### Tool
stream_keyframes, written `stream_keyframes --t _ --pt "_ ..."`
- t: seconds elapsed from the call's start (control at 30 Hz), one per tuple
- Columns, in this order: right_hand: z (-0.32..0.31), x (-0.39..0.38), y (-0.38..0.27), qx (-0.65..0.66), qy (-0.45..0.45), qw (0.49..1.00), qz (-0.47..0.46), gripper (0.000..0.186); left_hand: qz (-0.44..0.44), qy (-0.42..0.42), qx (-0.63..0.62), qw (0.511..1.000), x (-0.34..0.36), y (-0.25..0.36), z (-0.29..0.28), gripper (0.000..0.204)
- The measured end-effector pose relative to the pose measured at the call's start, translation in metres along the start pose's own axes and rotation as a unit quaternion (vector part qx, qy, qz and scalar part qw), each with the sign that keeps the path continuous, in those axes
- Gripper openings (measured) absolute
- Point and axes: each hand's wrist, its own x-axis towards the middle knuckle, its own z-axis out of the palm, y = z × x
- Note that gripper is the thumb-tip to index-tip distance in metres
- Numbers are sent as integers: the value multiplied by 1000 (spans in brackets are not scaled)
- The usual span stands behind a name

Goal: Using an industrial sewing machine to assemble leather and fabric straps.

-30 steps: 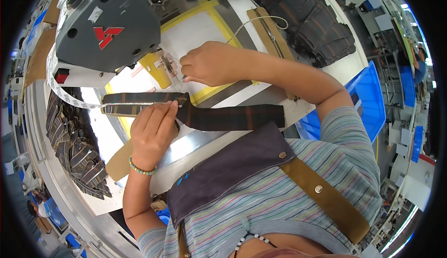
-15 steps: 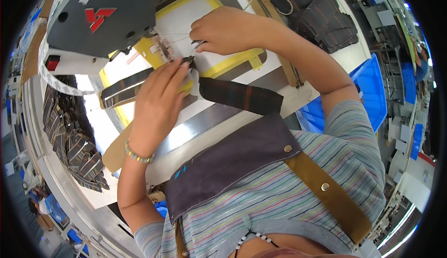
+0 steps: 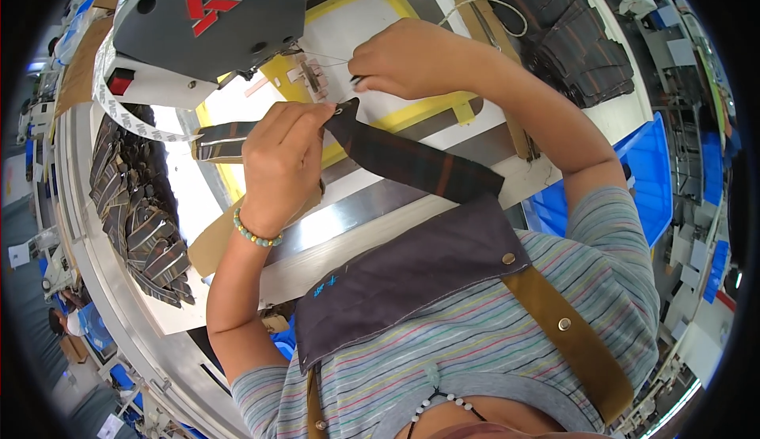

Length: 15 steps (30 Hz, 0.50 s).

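Note:
My left hand (image 3: 279,158) is closed, thumb and fingers pinching the end of a dark plaid fabric strip (image 3: 419,162). The strip runs right from the pinch, its far end next to my apron (image 3: 404,273). My right hand (image 3: 408,60) is closed around a small tool that looks like thread snips (image 3: 356,79); most of it is hidden in the fingers. A thin thread (image 3: 326,57) stretches from the sewing machine (image 3: 206,27) to this hand. Left of my left hand lies another plaid strip (image 3: 226,138) with a pale tape along it.
Plaid pieces are heaped at the left (image 3: 138,225), and a stack of dark plaid pieces (image 3: 586,55) sits at the far right. White printed tape (image 3: 131,118) hangs beside the machine. Yellow tape (image 3: 396,0) borders the white work surface. A blue bin (image 3: 653,174) stands at the right.
My left fingers have gone from lying over the cloth to pinching the strip's end, which is now turned up. My right hand stays near the thread. The whole view has shifted slightly.

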Motion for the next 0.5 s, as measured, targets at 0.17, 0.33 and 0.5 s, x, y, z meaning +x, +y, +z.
stream_keyframes --t 0.17,0.33,0.5 --pt "3 1 1 18 27 999 -13 35 -21 22 -9 999 -4 -5 -5 32" --pt "13 2 11 -76 -73 993 52 30 -61 -19 -34 997 -7 1 -6 33" --pt "-12 -7 37 -198 83 977 13 22 -118 25 -98 988 -6 1 -51 46"
